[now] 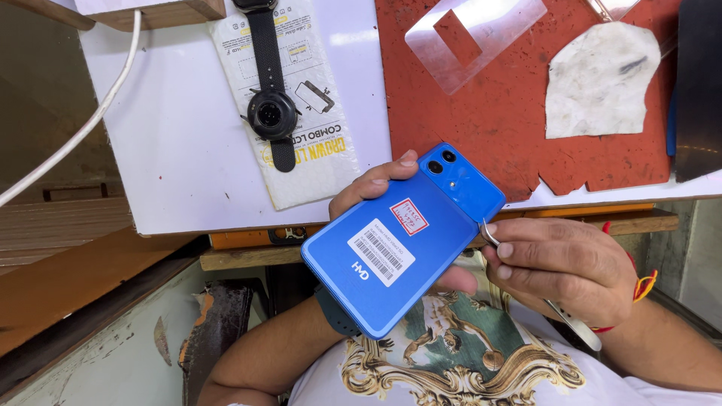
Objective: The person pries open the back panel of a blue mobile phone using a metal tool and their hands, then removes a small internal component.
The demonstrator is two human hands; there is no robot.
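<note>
My left hand holds a blue smartphone from underneath, back side up, with two camera lenses near its far end and two stickers on its back. My right hand pinches a thin metal tool whose tip touches the phone's right edge. The tool's white handle sticks out below that hand. A red thread band circles my right wrist, and a dark band sits on my left wrist.
A black smartwatch lies on a printed white pouch on the white board. A red mat carries a clear plastic sheet and a dirty white cloth. A white cable runs at left.
</note>
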